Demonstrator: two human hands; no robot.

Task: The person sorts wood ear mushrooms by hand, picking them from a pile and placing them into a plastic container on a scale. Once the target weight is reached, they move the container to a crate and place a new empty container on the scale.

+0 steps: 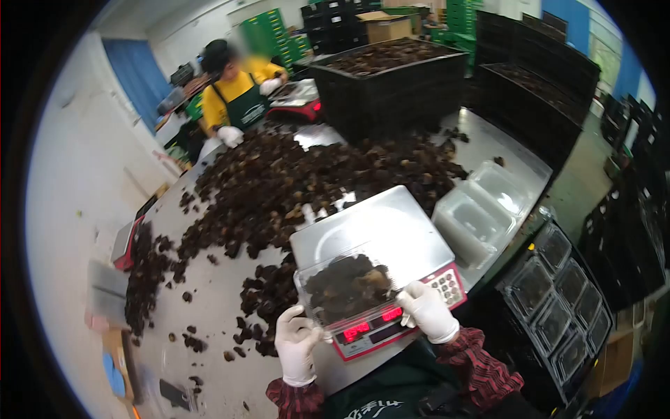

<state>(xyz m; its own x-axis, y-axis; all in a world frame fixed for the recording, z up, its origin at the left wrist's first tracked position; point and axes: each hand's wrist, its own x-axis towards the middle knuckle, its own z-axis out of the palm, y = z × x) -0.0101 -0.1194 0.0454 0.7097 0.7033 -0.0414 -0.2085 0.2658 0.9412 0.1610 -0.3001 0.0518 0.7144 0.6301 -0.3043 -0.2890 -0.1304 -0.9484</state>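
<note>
A clear plastic box full of dark brown pieces lies over the front part of a red scale with a steel plate. My left hand, in a white glove, has its fingers bent at the box's near left corner. At the near right corner is my right hand, also gloved, its fingers closed on the box edge. Red digits glow on the scale's front, partly seen between my hands. A large heap of dark pieces spreads behind and left of the scale.
Stacked clear boxes stand right of the scale. A black crate holds filled-looking rows of clear boxes. Across the table, a person in an apron works beside another scale. A big black bin stands at the back.
</note>
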